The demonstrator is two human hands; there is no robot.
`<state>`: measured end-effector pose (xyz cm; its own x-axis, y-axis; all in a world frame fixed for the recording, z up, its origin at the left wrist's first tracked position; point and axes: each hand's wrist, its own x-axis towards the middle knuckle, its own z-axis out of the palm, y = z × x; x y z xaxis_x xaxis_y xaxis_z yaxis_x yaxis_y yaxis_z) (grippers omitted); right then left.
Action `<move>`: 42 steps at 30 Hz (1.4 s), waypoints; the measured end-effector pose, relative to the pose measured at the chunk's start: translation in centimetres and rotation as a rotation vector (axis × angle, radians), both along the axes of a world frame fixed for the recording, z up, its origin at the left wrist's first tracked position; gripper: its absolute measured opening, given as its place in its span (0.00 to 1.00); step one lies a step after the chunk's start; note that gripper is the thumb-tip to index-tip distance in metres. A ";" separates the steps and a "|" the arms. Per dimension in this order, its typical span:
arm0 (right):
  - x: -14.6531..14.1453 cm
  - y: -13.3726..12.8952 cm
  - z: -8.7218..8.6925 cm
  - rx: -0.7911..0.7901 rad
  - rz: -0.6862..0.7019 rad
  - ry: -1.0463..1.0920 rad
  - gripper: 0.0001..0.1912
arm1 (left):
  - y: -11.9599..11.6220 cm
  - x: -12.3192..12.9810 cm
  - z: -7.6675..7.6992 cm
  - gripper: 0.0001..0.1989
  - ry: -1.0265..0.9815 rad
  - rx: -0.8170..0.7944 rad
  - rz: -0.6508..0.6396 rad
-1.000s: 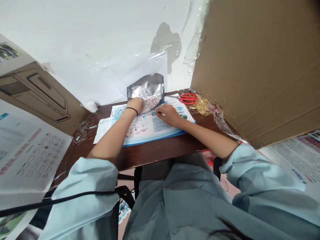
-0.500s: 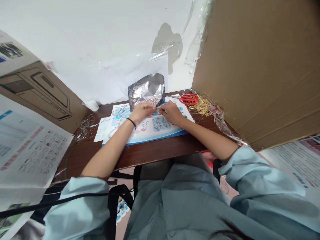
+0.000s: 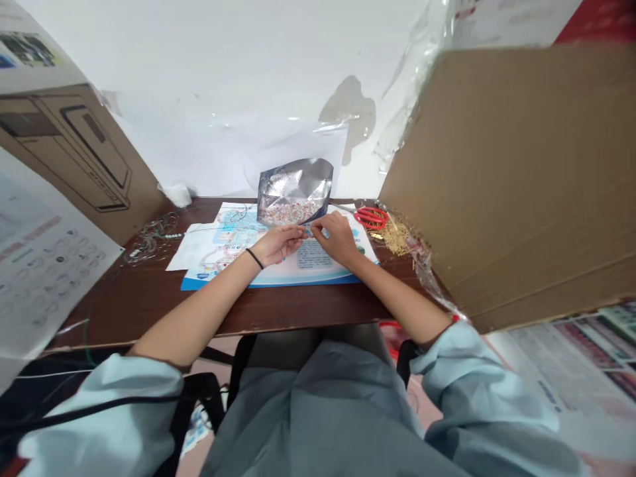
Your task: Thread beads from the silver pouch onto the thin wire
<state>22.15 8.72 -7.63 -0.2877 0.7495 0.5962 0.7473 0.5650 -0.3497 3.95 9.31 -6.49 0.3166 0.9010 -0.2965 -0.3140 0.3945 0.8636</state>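
Note:
My left hand [image 3: 282, 244], with a black band at its wrist, is closed in a pinch, palm partly turned up. Facing it, my right hand [image 3: 336, 236] pinches thumb against forefinger. Their fingertips almost meet above a printed sheet [image 3: 278, 277]; what they hold is too small to make out. Just behind them stands an open silvery pouch [image 3: 311, 179] with many tiny coloured beads [image 3: 285, 213] inside. A thin thread strung with a few white beads [image 3: 172, 236] lies to the left, its line running across the papers toward my left hand.
Red-handled scissors [image 3: 371, 217] lie right of the pouch, beside a heap of thin gold-coloured sticks [image 3: 396, 236] and crumpled clear plastic [image 3: 422, 265]. Tangled clear line [image 3: 149, 240] lies at the left. Cardboard panels [image 3: 521, 179] and a white wall [image 3: 223, 66] enclose the brown table [image 3: 318, 310].
The head view has shifted, so more of the right cardboard panel's top shows. Both hands have come slightly down from the pouch, uncovering more beads, and their fingers stay pinched close together.

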 end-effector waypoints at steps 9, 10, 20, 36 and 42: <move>-0.1 -0.3 0.5 -0.030 -0.004 -0.169 0.11 | 0.1 0.1 -0.5 0.06 0.027 0.058 0.022; -0.1 -0.4 0.5 -0.031 0.001 -0.166 0.11 | 0.1 0.1 -0.5 0.05 0.033 0.056 0.020; 0.1 0.1 -0.6 0.099 0.074 -0.021 0.09 | -0.2 0.1 -0.8 0.03 0.041 0.105 0.017; -0.2 -0.4 -0.2 0.060 0.039 -0.080 0.09 | 0.0 0.0 -1.0 0.07 0.076 0.132 -0.006; -0.2 -0.1 -0.6 0.134 0.039 -0.057 0.08 | -0.2 0.1 -0.9 0.08 0.065 0.127 -0.010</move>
